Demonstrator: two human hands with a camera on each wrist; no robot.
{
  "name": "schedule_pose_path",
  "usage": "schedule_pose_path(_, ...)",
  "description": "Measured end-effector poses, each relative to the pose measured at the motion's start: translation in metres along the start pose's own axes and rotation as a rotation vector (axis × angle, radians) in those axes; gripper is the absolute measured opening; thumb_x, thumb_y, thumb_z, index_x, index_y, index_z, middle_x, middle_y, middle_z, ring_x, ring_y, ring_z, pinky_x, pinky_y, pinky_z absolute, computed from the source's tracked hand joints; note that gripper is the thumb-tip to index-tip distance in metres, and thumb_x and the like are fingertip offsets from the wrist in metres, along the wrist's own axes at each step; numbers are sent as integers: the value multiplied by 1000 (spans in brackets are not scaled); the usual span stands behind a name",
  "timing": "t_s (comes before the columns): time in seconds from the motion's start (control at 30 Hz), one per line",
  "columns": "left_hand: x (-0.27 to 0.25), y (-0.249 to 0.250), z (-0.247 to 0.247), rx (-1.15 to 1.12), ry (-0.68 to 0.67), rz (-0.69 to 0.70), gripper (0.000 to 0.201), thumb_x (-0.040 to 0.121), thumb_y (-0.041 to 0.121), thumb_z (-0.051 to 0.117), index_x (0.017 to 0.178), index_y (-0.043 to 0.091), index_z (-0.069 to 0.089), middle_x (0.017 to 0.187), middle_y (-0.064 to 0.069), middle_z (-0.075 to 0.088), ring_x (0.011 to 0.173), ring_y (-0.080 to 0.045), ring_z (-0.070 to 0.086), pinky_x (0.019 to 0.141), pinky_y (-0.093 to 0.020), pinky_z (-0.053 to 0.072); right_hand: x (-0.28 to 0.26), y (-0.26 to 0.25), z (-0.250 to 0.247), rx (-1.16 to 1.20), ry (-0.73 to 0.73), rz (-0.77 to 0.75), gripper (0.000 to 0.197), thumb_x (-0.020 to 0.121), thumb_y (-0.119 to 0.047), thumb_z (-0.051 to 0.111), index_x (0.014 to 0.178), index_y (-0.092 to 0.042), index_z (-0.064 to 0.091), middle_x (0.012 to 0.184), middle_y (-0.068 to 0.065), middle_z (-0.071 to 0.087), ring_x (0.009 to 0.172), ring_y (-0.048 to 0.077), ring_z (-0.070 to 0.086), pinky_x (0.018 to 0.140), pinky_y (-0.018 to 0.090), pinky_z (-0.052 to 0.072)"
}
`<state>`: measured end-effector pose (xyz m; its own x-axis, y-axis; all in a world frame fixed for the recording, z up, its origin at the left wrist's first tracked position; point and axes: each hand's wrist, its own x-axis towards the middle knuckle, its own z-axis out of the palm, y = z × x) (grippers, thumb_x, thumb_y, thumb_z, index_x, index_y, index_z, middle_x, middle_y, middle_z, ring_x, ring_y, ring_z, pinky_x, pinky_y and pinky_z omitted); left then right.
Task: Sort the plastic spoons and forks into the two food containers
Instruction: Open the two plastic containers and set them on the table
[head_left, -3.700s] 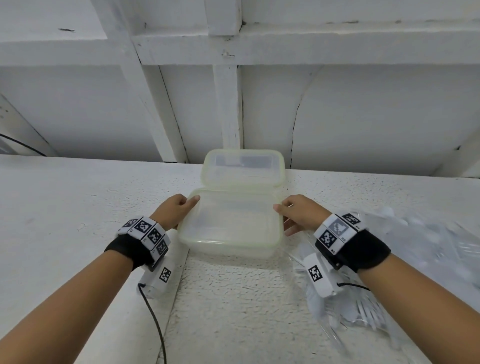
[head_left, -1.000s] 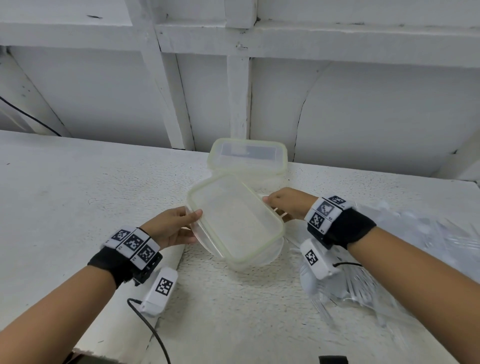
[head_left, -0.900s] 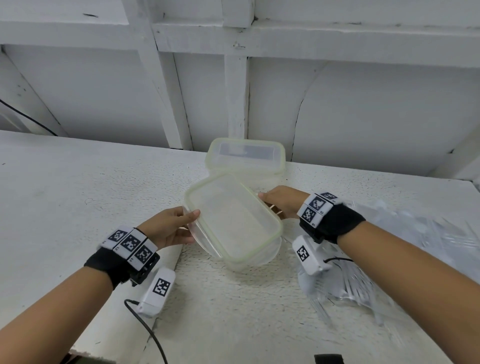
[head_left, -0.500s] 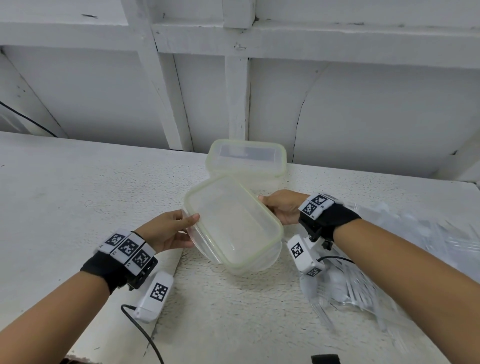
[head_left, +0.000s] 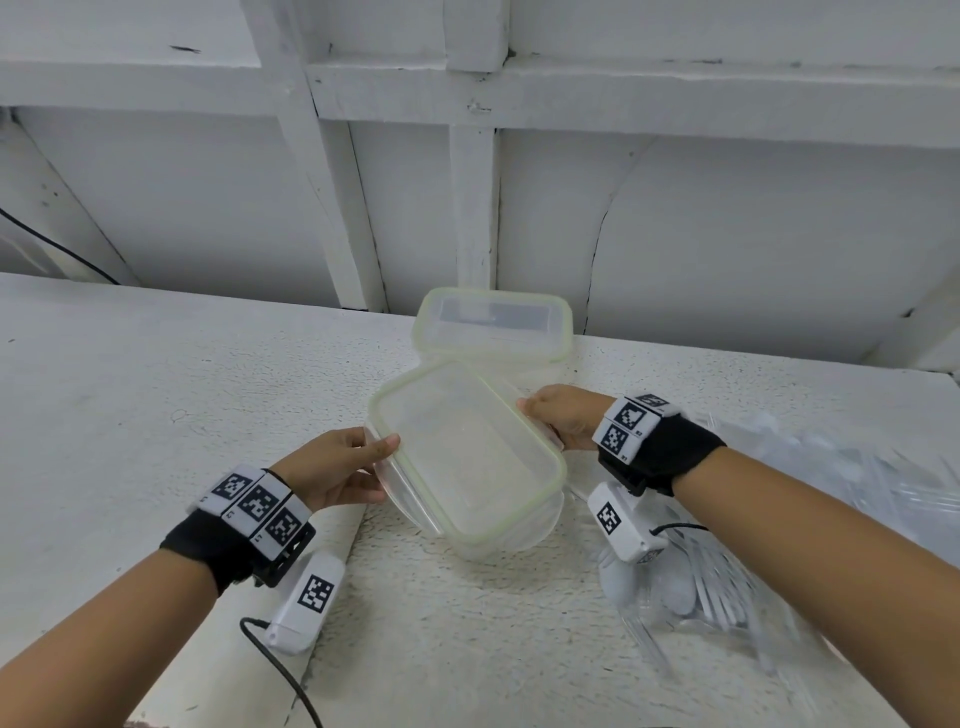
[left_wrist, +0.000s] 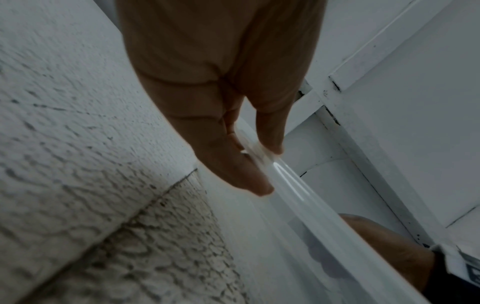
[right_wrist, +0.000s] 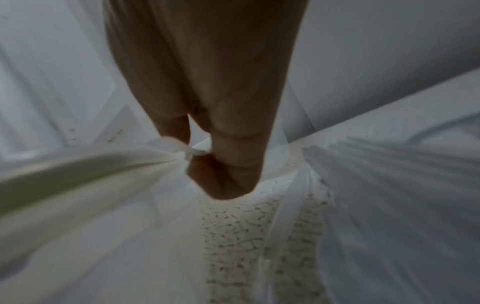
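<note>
A clear food container (head_left: 467, 457) with a green-rimmed lid is held tilted and turned above the white table (head_left: 156, 395). My left hand (head_left: 358, 462) grips its left edge, thumb on the lid and fingers beneath. In the left wrist view that left hand (left_wrist: 249, 156) pinches the container's rim (left_wrist: 298, 189). My right hand (head_left: 561, 415) grips the far right edge. Seen from the right wrist, the right hand (right_wrist: 200, 156) pinches a clear tab of the container (right_wrist: 78, 174). A second lidded container (head_left: 493, 325) stands behind. White plastic spoons and forks (head_left: 727, 587) lie under my right forearm.
Clear plastic wrapping (head_left: 857, 493) with more cutlery spreads over the right side of the table. A white panelled wall (head_left: 727, 234) rises just behind the containers. A black cable (head_left: 280, 675) hangs from my left wrist device near the front edge.
The near container, flat on the table 3.7 s ago, is now lifted, turned and tilted. Over the last second it has barely moved; my right wrist has rolled slightly.
</note>
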<state>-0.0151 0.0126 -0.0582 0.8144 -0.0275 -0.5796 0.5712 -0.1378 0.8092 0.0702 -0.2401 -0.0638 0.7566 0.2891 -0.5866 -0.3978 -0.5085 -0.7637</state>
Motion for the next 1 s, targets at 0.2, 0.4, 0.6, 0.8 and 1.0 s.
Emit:
schedule_pose_path(0.2,-16,23,3,118,45,85,31,87,31,60,88,0,60,60,-8,65,50,-14,63,51,-22,55,-42,-16,8,-806,215,-325,48,96,-40,42,136,-13,40,133,13,43,123,28,45,103,40,37)
schedule_pose_path(0.4,-30,69,22,-51,20,355,38,96,37,41,101,4,58,85,-10,61,75,-20,62,67,-31,54,-104,-45,32,-980,138,-505,80,79,-70,47,143,-31,18,132,3,44,112,24,52,90,37,44)
schedule_pose_path(0.6,-4,70,24,371,255,315,30,96,37,43,118,18,53,120,-8,56,104,-22,53,83,-37,48,-108,-49,14,-1023,458,-689,38,95,-31,43,130,-18,40,116,7,58,100,31,58,80,38,49)
schedule_pose_path(0.8,26,43,12,489,258,-14,26,92,10,53,113,-6,52,106,-21,59,89,-31,63,81,-43,56,-99,-42,-24,-833,608,-664,36,98,-19,39,133,-11,47,102,16,65,92,34,60,75,33,43)
schedule_pose_path(1.0,11,52,-12,190,269,32,15,90,-3,53,103,-8,60,97,-17,62,79,-23,62,55,-24,57,-92,-31,-35,-528,536,-546,33,98,-14,35,127,-9,50,102,13,64,88,32,65,69,45,54)
